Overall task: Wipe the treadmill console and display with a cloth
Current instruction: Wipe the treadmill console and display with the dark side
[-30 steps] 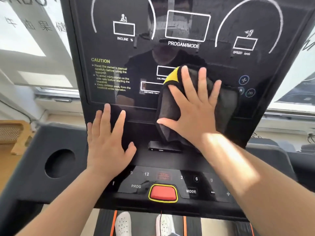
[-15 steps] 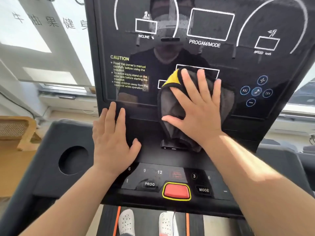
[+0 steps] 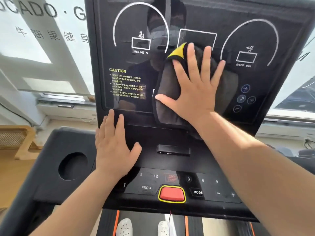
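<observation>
The treadmill's glossy black display (image 3: 136,65) stands upright ahead, with white arcs, boxes and yellow caution text. A dark grey cloth (image 3: 167,99) with a yellow corner lies flat against its middle. My right hand (image 3: 196,86) presses on the cloth with fingers spread, fingertips at the lower edge of the centre box. My left hand (image 3: 114,147) rests flat on the black console ledge below the display's lower left, holding nothing. The button panel (image 3: 202,180) runs beneath both forearms.
A red stop button (image 3: 171,193) with a yellow rim sits at the console's front centre. A small black port block (image 3: 173,149) juts from the ledge. A round cup holder (image 3: 72,166) is at the left. My white shoes (image 3: 124,227) stand on the belt below.
My right hand has slid the cloth up the display, from the lower middle to the centre box. The left hand stays on the ledge.
</observation>
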A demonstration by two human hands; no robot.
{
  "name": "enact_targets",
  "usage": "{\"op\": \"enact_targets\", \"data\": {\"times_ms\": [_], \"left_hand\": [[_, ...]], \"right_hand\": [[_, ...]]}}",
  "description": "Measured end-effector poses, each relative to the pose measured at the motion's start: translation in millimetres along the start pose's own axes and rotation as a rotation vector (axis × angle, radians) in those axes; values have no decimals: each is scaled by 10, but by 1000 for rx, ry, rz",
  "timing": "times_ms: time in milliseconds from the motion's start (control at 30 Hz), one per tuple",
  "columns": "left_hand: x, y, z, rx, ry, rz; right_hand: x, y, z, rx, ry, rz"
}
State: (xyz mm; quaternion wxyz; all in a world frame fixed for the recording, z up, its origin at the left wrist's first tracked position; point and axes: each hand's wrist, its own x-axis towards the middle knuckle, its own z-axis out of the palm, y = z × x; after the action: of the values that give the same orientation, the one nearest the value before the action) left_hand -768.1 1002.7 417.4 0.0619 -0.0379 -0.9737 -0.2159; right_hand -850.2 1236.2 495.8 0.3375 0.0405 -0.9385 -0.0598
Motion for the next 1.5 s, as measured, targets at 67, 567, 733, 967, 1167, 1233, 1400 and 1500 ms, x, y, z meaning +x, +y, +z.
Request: {"op": "enact_targets", "data": {"times_ms": [67,567,733,967,1167,1233,1400,1500], "left_hand": [[-8,24,-35,-12,28,-2],[139,1024,106,168,131,389],[126,1173,173,229,55,396],[156,1293,145,230,78,354],[261,1530,141,233,179,387],[310,1588,149,248,173,404],[371,1628,180,276,113,397],[384,1596,163,274,104,406]], "right_hand": [[81,-251,24,14,5,-99],[-1032,1224,158,-20,-47,-212],[-312,1630,-132,-60,-1,-21],[211,1327,-268,-71,-6,146],[-667,1264,63,9,7,-239],[-932,1445,140,-1,9,-362],[-731,1984,45,-47,46,-392],[-131,2153,-181,-40,85,-158]]}}
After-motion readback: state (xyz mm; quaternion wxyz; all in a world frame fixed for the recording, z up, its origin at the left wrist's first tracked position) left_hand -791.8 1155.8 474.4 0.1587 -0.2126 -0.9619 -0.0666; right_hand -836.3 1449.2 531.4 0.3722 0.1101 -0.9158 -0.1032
